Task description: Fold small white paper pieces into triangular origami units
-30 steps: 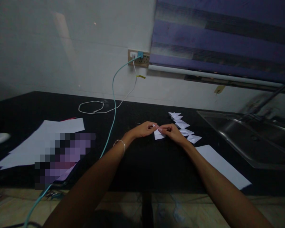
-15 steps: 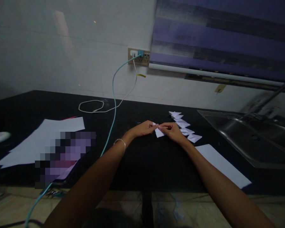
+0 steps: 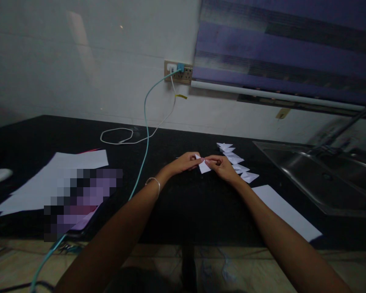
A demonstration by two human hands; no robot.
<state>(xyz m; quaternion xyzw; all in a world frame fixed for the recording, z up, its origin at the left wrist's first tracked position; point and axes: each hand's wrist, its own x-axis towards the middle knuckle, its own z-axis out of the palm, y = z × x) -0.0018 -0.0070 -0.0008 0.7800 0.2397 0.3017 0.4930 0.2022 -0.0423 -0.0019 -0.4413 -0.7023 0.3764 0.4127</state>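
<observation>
A small folded piece of white paper (image 3: pixel 204 167) is pinched between my two hands above the black countertop. My left hand (image 3: pixel 186 162), with a thin bracelet (image 3: pixel 153 179) on its wrist, is closed on the paper's left side. From the right, my right hand (image 3: pixel 221 166) grips it between thumb and fingers, the two thumbs almost meeting. Just beyond my right hand, several folded white paper pieces (image 3: pixel 233 158) with pointed ends lie in a slanting row. A flat white sheet (image 3: pixel 288 212) rests beside my right forearm.
White paper sheets (image 3: pixel 76 160) lie at the left, partly under a blurred-out purplish object (image 3: pixel 91 199). A teal cable (image 3: pixel 145 114) runs from the wall socket (image 3: pixel 186 73) across the counter, near a looped white cable (image 3: pixel 116 143). At the right is a steel sink (image 3: pixel 308 175).
The folded paper has tilted and risen slightly between my fingers, showing more of its face. Both hands have shifted up a little; the row of folded pieces stays put.
</observation>
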